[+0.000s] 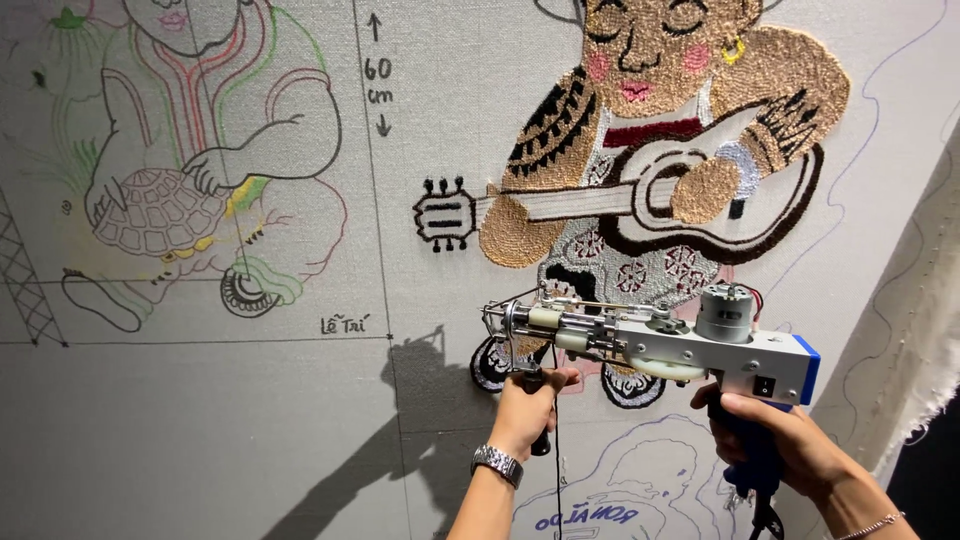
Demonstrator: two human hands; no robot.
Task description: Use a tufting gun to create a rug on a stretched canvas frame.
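A white and blue tufting gun [690, 345] is held level against a stretched grey cloth [250, 420]. My left hand [528, 408] grips the gun's black front handle, with a metal watch [497, 464] on that wrist. My right hand [780, 440] is closed around the blue rear grip below the motor. The needle end of the gun [495, 325] points left, close to the lower edge of a tufted figure playing a guitar [660, 170]. A black yarn strand [556, 460] hangs down beside my left hand.
An outlined figure with a turtle [170, 200] is drawn on the cloth at the upper left. A blue line drawing [640, 490] lies low on the cloth between my arms. The frayed cloth edge [930, 340] hangs at the right. The gun's shadow [400, 420] falls on the cloth.
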